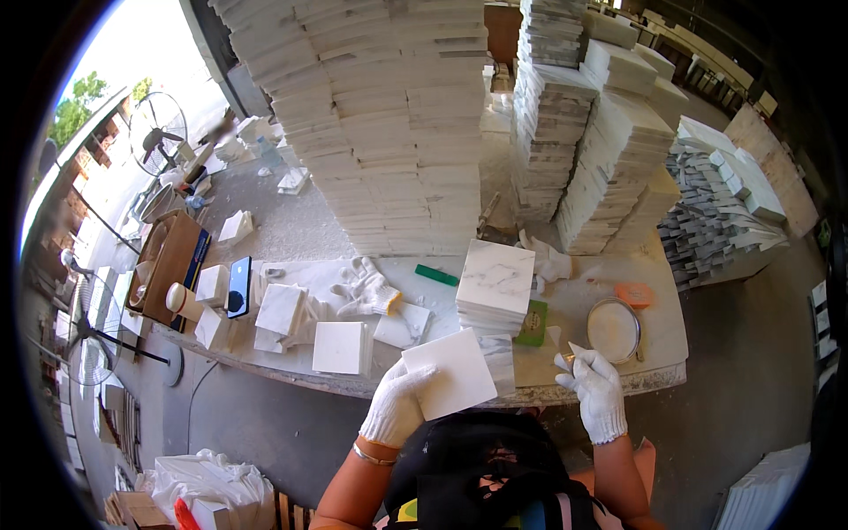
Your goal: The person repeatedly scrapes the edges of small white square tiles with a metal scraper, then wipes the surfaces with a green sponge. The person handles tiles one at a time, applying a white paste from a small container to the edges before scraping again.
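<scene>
My left hand (395, 405), in a white knitted glove, grips a white square tile (451, 374) by its left edge and holds it tilted over the table's front edge. My right hand (595, 394), gloved the same way, pinches a small yellowish tool (564, 358); its kind I cannot make out. Just beyond that hand lies a round shallow dish (613, 330) of whitish stuff. A stack of marble tiles (495, 276) with grey veins stands past the held tile. Beside it lie a green pad (532, 323) and a green bar (436, 275).
Tall tile stacks (371, 124) rise at the back of the worktable (654, 353). Smaller tile piles (340, 347), a loose glove (366, 288), a phone (238, 287) and a cardboard box (168, 269) line the left. An orange block (632, 294) lies behind the dish. A fan (88, 329) stands at left.
</scene>
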The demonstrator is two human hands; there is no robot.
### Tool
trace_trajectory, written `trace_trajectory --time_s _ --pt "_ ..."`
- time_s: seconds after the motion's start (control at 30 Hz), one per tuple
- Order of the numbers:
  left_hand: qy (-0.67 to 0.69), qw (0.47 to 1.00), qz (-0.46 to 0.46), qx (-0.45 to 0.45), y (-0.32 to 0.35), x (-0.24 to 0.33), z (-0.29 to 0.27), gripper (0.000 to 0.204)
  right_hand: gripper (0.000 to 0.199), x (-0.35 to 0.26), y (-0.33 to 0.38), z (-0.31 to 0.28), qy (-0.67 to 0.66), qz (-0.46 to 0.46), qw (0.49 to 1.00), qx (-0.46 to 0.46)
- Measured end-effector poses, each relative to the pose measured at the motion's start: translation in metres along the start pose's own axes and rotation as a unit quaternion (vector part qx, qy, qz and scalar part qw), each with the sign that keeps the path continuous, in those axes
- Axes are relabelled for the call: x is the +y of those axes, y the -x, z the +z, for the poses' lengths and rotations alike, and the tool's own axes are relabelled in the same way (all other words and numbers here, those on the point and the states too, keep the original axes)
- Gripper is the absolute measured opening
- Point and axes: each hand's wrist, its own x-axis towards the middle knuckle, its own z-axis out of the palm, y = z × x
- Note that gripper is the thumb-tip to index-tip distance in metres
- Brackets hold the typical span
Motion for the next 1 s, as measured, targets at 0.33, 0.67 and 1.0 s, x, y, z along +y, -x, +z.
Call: trace_trajectory --time_s 0.33,0.67,1.0 --pt "-0.269 0.952 -0.115 -0.089 -0.039 0.006 0.055 0.066 0.022 -0.001 0.030 -0.034 0.029 -0.011 0.998 0.048" --pt "-0.712 0.685 0.150 0.018 -0.035 0.009 0.074 0.063 0.022 -0.005 0.029 -0.037 0.043 0.016 0.998 0.042" --pt "-0.729 0.621 0.278 -0.083 0.007 -0.008 0.029 0.050 0.021 -0.017 -0.014 -0.004 0.182 -0.086 0.977 -0.070"
